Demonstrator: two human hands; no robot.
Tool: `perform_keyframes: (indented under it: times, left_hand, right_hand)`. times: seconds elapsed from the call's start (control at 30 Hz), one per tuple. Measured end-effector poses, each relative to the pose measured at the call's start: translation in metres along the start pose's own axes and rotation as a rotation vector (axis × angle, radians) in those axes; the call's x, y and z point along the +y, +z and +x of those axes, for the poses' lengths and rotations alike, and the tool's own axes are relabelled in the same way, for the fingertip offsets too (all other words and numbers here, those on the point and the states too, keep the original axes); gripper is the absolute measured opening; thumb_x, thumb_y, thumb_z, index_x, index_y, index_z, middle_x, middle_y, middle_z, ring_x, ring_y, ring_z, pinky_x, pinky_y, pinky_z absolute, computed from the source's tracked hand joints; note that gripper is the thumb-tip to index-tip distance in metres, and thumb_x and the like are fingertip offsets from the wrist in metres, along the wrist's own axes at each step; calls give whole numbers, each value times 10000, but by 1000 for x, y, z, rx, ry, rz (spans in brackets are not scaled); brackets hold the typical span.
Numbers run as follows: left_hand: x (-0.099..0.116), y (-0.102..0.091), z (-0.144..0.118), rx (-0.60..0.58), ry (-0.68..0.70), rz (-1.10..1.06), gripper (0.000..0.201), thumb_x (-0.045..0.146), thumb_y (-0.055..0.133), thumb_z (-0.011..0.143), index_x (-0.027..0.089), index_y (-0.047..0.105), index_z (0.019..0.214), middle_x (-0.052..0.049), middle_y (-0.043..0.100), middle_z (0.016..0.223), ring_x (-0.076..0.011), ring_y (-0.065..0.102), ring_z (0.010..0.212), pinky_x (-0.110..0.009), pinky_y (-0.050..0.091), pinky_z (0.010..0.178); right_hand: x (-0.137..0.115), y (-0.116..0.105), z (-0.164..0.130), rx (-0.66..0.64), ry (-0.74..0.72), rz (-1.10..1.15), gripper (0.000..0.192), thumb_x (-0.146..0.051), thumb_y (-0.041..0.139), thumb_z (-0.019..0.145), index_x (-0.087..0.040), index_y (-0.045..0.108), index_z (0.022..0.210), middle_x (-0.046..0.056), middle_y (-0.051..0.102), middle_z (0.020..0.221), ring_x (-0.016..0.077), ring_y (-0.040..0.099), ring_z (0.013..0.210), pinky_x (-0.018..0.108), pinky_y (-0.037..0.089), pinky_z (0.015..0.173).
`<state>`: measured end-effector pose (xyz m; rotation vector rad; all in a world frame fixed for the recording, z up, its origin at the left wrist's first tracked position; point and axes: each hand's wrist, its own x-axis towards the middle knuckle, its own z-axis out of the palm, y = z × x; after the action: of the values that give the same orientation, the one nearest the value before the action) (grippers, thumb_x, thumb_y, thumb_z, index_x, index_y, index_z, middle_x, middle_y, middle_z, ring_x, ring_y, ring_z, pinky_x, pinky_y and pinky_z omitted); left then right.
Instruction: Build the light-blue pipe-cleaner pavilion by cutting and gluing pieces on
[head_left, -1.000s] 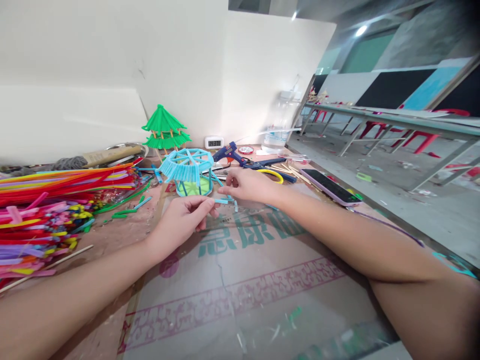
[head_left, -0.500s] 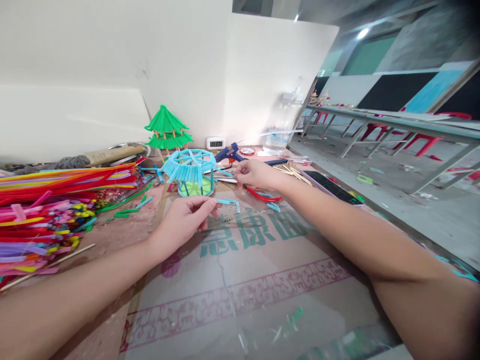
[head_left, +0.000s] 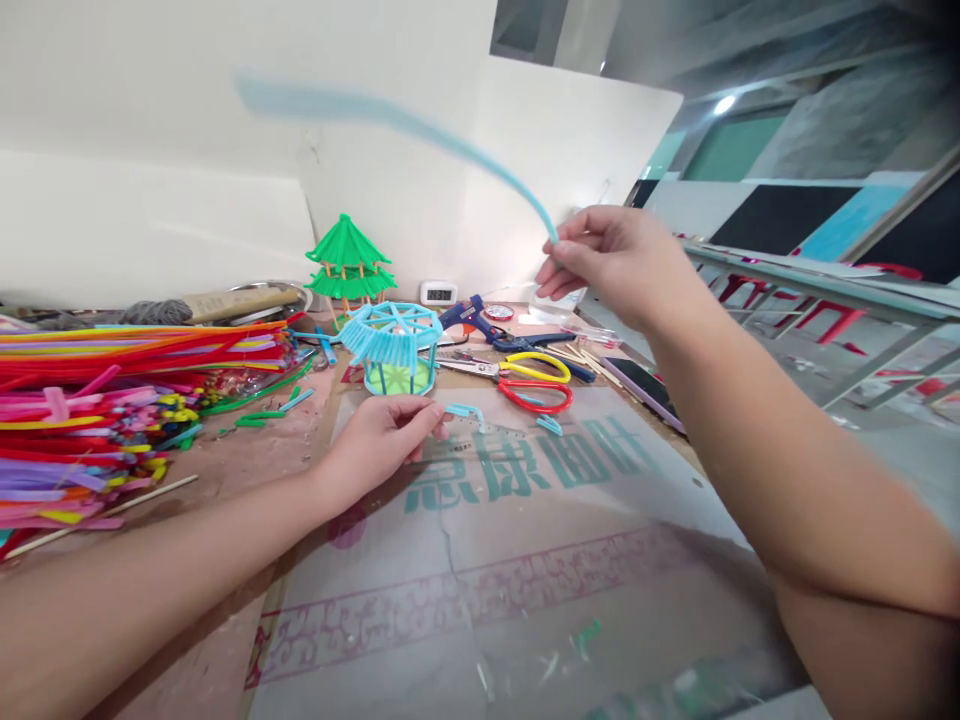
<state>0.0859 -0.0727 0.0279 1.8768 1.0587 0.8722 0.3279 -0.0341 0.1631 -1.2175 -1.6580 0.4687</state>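
Observation:
Raised above the table, my right hand point(head_left: 600, 260) is closed on one end of a light-blue pipe cleaner point(head_left: 450, 150), which arcs up to the left and blurs at its far end. My left hand point(head_left: 394, 435) rests low over the board with thumb and fingers pinched; what they hold, if anything, is hidden. Just behind it stands a round light-blue pavilion model point(head_left: 397, 340) with a green floor and a partly covered roof. Cut light-blue pieces point(head_left: 469, 412) lie beside the left fingertips. Scissors point(head_left: 536, 380) with one yellow and one red handle lie behind the board.
Bundles of coloured pipe cleaners point(head_left: 112, 420) fill the left side. A green tiered roof model point(head_left: 349, 260) stands at the back near a small digital clock point(head_left: 438, 293). A blue glue gun point(head_left: 469, 318), pliers point(head_left: 532, 342), wooden sticks point(head_left: 600, 362) and a phone point(head_left: 645, 392) lie to the right.
My right hand has risen from beside the scissors and moved right, lifting the light-blue pipe cleaner into the air. The scissors now show fully. My left hand has stayed nearly still.

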Motion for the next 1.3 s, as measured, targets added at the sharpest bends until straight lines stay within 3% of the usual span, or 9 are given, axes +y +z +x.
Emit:
perform_keyframes:
  times: [0.2, 0.3, 0.53, 0.67, 0.8, 0.9, 1.0, 1.17, 1.3]
  left_hand:
    - [2, 1, 0, -13, -17, -8, 407, 477, 484, 886, 160, 674, 715, 37, 495, 468, -106, 450, 447, -208, 321, 460]
    - [2, 1, 1, -21, -44, -18, 395, 469, 482, 880, 162, 667, 713, 41, 492, 466, -103, 440, 436, -208, 318, 452]
    - [0, -2, 2, 11, -15, 112, 340, 372, 481, 869, 182, 666, 656, 55, 469, 467, -106, 438, 464, -225, 315, 487]
    - [-3, -1, 3, -4, -1, 128, 359, 385, 473, 870, 175, 657, 644, 46, 526, 523, -109, 445, 499, -229, 332, 518]
    - [-7, -1, 5, -19, -3, 101, 358, 413, 487, 864, 177, 644, 646, 43, 572, 580, -109, 489, 548, -222, 351, 540]
    - [-8, -1, 5, -15, -31, 97, 347, 420, 505, 849, 179, 647, 644, 51, 559, 547, -103, 470, 512, -224, 342, 521]
    - [-6, 0, 6, -11, -18, 89, 347, 420, 519, 840, 174, 686, 661, 30, 636, 605, -114, 521, 552, -223, 385, 553]
    - [-3, 2, 9, 58, 38, 93, 254, 367, 577, 811, 186, 754, 828, -6, 744, 790, -152, 620, 692, -234, 466, 636]
    - [0, 2, 9, 69, 40, 117, 222, 355, 589, 805, 176, 721, 813, -8, 720, 758, -148, 613, 673, -245, 485, 651]
  right_hand:
    - [-4, 60, -21, -414, 67, 95, 99, -155, 544, 925, -195, 485, 855, 2, 657, 648, 130, 644, 568, 292, 561, 605]
    - [-1, 75, -30, -518, 33, 128, 68, -196, 538, 919, -194, 509, 857, 11, 671, 728, 131, 636, 639, 285, 551, 645]
    - [-5, 80, -33, -408, -213, -2, 76, -221, 586, 854, -153, 585, 821, 0, 584, 756, 120, 510, 687, 259, 421, 642]
    - [3, 81, -39, -427, -245, -85, 88, -223, 571, 851, -154, 579, 797, -6, 558, 742, 120, 484, 689, 257, 383, 633]
    - [21, 75, -55, -486, -171, 6, 118, -259, 579, 838, -171, 559, 762, -20, 518, 681, 116, 462, 623, 260, 377, 590]
    - [38, 72, -66, -492, -35, 156, 129, -294, 609, 825, -181, 559, 792, -11, 580, 699, 124, 516, 626, 277, 430, 619]
    - [58, 75, -73, -453, 83, 294, 174, -318, 668, 784, -192, 556, 826, -8, 624, 728, 132, 569, 653, 291, 470, 660]
    - [77, 82, -83, -385, 120, 313, 198, -352, 681, 782, -186, 574, 804, -14, 599, 727, 124, 551, 655, 280, 448, 657]
    - [75, 85, -91, -383, 133, 284, 194, -358, 665, 803, -179, 590, 794, -26, 559, 694, 112, 516, 630, 265, 419, 623]
